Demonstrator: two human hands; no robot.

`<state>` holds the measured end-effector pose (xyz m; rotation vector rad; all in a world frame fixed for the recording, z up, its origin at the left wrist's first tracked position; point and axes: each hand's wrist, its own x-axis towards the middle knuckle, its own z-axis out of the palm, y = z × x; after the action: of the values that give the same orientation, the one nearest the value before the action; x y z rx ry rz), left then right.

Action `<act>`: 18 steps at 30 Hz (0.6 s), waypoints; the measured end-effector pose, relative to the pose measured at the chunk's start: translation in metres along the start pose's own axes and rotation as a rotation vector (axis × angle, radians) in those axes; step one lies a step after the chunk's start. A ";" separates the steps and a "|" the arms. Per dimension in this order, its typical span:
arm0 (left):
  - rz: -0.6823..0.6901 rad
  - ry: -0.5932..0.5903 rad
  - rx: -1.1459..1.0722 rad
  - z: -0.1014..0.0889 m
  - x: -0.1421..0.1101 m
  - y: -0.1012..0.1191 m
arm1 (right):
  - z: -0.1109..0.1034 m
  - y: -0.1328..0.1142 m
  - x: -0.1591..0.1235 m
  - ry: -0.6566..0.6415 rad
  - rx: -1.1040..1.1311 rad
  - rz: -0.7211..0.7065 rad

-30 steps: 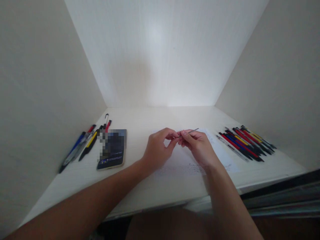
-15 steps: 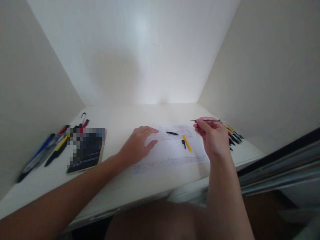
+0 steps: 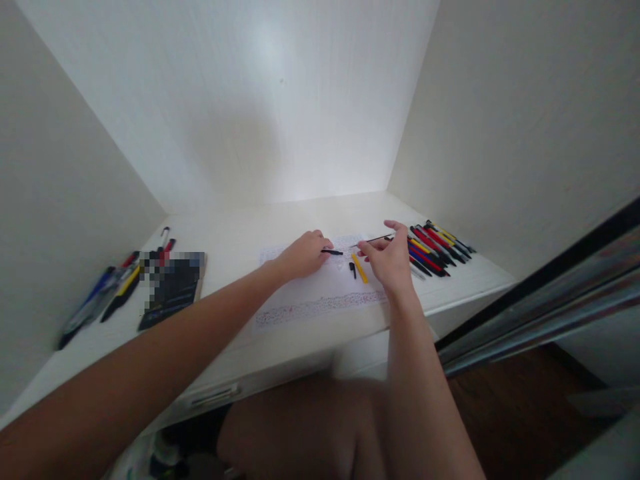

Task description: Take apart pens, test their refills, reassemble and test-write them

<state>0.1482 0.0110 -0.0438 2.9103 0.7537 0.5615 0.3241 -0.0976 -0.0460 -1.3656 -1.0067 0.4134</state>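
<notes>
Currently L hand point(image 3: 306, 256) gripping blk pen piece point(image 3: 335, 253), R hand point(image 3: 361, 248) pinching thin dark rod point(image 3: 377, 239), yellow tube point(image 3: 359, 269) on paper point(image 3: 315, 291)

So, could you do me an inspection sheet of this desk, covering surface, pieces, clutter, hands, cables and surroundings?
Surface: white desk, written paper on it.
Job's things: black piece, thin rod, yellow tube, black cap.
Clutter: phone, left pens, right pens.
Hands: left hand at the black piece, grip unclear; right hand pinching the thin rod.
Cables: nothing seen.
Surroundings: pale walls behind and at both sides.
</notes>
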 end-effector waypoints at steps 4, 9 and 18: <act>-0.087 0.007 0.019 -0.001 -0.007 0.001 | 0.001 0.002 0.001 0.011 -0.011 -0.010; -0.168 0.105 -0.158 -0.026 -0.056 0.013 | 0.007 -0.015 -0.004 -0.100 0.002 -0.079; -0.434 0.301 -0.384 -0.042 -0.098 0.020 | 0.048 -0.035 -0.026 -0.361 0.254 -0.066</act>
<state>0.0623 -0.0543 -0.0341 2.2468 1.1254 0.9731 0.2621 -0.0960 -0.0280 -1.0466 -1.2430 0.7300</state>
